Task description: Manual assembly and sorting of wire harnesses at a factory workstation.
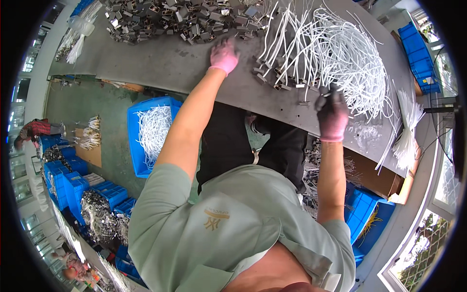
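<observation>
My left hand [224,57], in a pink glove with darkened fingers, rests on the grey table at the near edge of a heap of small grey metal blocks [189,22]. Its fingers reach toward the heap, somewhat apart, and no block shows in them. At the table's front edge on the right, my right hand [332,117], gloved the same way, has its fingers curled together. Whatever they pinch is too small and dark to make out. Just beyond it spreads a big tangle of white wires [352,58], some ending in small grey blocks [282,86].
Bundled white wires [406,129] hang at the table's right end. A blue crate [130,138] of white pieces stands on the floor to the left, with several blue bins [75,187] farther left. Another blue crate [419,58] is at the far right. Other people are at the left rim.
</observation>
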`<state>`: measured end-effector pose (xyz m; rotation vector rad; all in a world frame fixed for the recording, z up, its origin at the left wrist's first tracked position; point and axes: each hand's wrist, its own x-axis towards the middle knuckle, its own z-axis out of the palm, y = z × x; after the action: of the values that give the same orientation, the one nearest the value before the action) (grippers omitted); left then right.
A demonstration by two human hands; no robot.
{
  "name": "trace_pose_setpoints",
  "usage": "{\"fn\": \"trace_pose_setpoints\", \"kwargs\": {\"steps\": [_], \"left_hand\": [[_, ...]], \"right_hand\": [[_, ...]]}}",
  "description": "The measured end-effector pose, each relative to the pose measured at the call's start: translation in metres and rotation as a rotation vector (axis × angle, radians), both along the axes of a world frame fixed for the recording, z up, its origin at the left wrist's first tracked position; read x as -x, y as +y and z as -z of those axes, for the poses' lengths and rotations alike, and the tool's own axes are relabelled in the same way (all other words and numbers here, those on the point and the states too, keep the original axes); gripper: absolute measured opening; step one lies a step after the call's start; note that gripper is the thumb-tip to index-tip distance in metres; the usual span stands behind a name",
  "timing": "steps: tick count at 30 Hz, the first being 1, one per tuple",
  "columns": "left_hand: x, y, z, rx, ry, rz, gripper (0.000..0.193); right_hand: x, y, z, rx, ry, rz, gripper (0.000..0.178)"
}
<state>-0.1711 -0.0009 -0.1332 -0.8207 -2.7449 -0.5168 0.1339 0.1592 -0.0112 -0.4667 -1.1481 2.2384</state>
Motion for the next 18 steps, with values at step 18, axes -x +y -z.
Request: {"fn": "trace_pose_setpoints", "kwargs": {"steps": [18], "left_hand": [[-0.261,-0.314,-0.006,-0.635,-0.983,-0.009,0.028]], "right_hand": [[0.175,-0.104,0.093,0.123,-0.267,-0.377,0.031]]}}
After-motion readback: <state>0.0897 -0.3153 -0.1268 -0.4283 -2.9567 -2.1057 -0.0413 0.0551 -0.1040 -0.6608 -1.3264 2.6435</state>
